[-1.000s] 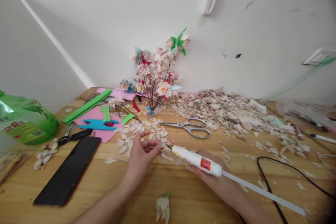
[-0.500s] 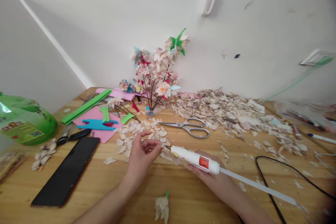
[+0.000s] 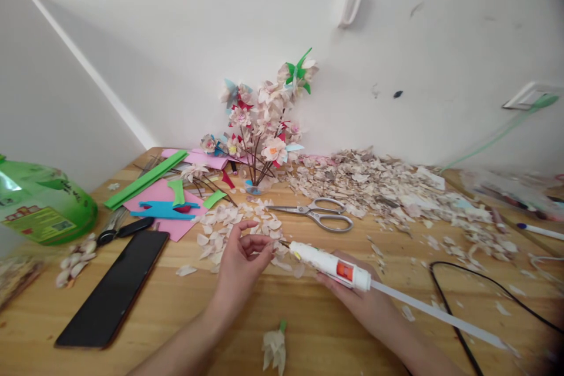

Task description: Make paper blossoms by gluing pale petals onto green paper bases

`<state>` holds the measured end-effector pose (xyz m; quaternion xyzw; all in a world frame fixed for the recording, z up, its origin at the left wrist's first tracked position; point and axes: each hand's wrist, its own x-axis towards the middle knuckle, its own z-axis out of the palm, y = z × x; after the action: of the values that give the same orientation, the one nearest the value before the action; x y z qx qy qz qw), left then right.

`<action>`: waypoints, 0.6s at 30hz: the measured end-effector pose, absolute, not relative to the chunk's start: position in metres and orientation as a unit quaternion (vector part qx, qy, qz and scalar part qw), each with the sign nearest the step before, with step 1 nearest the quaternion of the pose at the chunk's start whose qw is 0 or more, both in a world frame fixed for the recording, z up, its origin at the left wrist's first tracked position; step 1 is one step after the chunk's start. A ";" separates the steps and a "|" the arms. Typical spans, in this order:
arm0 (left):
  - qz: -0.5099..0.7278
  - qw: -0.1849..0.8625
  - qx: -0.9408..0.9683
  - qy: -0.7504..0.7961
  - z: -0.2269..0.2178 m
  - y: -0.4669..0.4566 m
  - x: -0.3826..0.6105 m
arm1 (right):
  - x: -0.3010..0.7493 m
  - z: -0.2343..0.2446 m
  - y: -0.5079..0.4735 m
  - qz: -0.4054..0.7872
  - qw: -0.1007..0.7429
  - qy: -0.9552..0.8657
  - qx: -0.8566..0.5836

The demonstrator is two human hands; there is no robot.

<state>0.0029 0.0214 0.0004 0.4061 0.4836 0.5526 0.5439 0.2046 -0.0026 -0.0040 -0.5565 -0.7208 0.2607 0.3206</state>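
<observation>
My right hand (image 3: pixel 352 285) is wrapped round a white hot glue gun (image 3: pixel 328 264), and a long translucent glue stick (image 3: pixel 440 314) runs out of its rear. The gun's metal nozzle points left at the fingertips of my left hand (image 3: pixel 247 252). Thumb and forefinger there are pinched on a thin pale petal-like flake (image 3: pixel 276 244), mostly hidden by the fingers. Beneath and behind this hand lie many loose pale flakes (image 3: pixel 215 241). Closer to me, between my forearms, rests a small pale flower bud (image 3: pixel 274 349) with a green stem.
Scissors (image 3: pixel 321 211) lie behind the glue gun. A vase of handmade flowers (image 3: pixel 264 129) stands against the wall, beside a heap of dry peels (image 3: pixel 374 179). Leftward are coloured paper (image 3: pixel 163 208), a black phone (image 3: pixel 114 288) and a green bottle (image 3: pixel 44 205). A black cable (image 3: pixel 476 270) curves at right.
Both hands and the glue gun shift very slightly to the right in view, along with the near objects. The nozzle stays at the left fingertips, and the grips look the same.
</observation>
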 end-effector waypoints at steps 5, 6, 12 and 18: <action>0.549 0.545 0.405 0.489 0.001 0.021 0.003 | 0.203 -0.002 -0.002 0.260 0.317 -0.731 -0.546; 0.549 0.544 0.404 0.489 0.001 0.021 0.004 | 0.203 -0.002 -0.002 0.259 0.315 -0.732 -0.545; 0.556 0.543 0.398 0.488 0.002 0.022 0.003 | 0.204 0.000 -0.002 0.242 0.312 -0.745 -0.538; 0.560 0.544 0.391 0.487 0.002 0.023 0.002 | 0.203 0.002 -0.002 0.237 0.311 -0.746 -0.539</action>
<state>0.0024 0.0234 0.0022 0.3910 0.4874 0.5597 0.5444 0.2035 -0.0019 0.0019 -0.5387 -0.7461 0.2370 0.3114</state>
